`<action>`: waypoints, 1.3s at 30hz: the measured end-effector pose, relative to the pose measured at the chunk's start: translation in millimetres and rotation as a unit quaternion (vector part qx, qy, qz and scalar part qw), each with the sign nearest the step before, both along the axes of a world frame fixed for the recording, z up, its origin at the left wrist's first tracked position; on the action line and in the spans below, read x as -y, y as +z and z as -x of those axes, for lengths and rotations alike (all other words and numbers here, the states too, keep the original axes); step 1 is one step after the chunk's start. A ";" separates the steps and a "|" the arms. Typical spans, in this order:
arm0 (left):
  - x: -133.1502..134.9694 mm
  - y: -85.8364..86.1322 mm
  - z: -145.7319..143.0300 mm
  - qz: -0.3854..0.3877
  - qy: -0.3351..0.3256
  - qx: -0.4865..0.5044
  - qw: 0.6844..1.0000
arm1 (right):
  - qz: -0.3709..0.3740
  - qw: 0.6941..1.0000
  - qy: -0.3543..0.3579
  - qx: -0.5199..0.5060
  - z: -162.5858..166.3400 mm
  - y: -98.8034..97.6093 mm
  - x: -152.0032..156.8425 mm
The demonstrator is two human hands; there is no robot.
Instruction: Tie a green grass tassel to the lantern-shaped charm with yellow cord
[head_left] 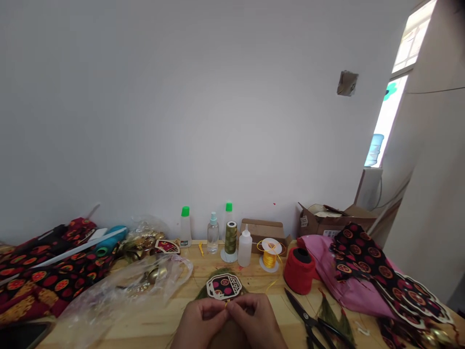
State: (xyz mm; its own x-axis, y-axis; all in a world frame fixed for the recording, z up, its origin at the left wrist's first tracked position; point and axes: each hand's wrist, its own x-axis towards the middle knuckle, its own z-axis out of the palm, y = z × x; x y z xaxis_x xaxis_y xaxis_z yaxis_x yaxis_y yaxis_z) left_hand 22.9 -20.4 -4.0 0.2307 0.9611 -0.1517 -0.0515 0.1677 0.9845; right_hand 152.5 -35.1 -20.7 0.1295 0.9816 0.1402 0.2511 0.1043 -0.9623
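Observation:
My left hand point(202, 321) and my right hand point(255, 320) meet at the front middle of the table, thumbs and forefingers pinched together. Between the fingertips a bit of yellow cord point(227, 304) shows; most of it is hidden by the fingers. Just beyond them lies a white-edged ornament point(224, 286) with dark patterned cloth inside, and olive-green tassel threads point(201, 293) stick out around it. Black scissors point(308, 317) rest to the right of my right hand, beside more green tassels point(328, 314).
A red thread cone point(300, 272), yellow cord spool point(269, 257), green thread spool point(231, 238), squeeze bottle point(245, 248) and spray bottle point(212, 235) stand behind. Plastic bags point(145, 286) and patterned cloth point(43, 271) spread left; a pink bag point(348, 286) and cardboard box point(330, 220) are right.

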 end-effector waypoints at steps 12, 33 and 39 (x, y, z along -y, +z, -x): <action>-2.6 7.2 6.1 -0.050 0.025 0.027 0.998 | -0.067 0.994 -0.038 0.076 1.2 2.2 -4.0; -1.2 4.7 5.4 -0.024 -0.029 0.057 0.998 | -0.136 0.983 0.027 0.121 4.5 12.4 1.4; -5.4 -8.2 4.1 -0.016 -0.025 0.127 0.991 | -0.044 0.996 0.053 -0.050 5.2 13.6 -1.0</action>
State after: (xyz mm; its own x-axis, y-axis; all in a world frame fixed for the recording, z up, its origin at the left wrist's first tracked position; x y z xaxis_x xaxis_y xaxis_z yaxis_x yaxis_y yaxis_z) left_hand 18.7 -15.0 -12.2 0.3054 0.9508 -0.0526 -0.2905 0.1457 0.9457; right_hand 147.3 -34.1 -7.1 0.0442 0.9748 0.2187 0.1380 0.2109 -0.9677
